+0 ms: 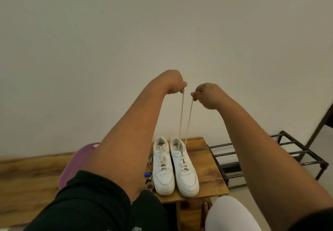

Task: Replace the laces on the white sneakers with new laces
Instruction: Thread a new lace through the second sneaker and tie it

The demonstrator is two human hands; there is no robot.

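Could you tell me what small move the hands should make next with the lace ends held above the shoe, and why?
Probably lower both ends and compare their lengths. The left hand and right hand each pinch one end of the white lace, pulled up taut from the right-side white leather sneaker; it looks threaded only through the lower eyelets.

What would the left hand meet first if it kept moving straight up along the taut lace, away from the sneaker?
Nothing, as far as the picture shows: above the left hand there is only bare wall, whose depth is unclear.
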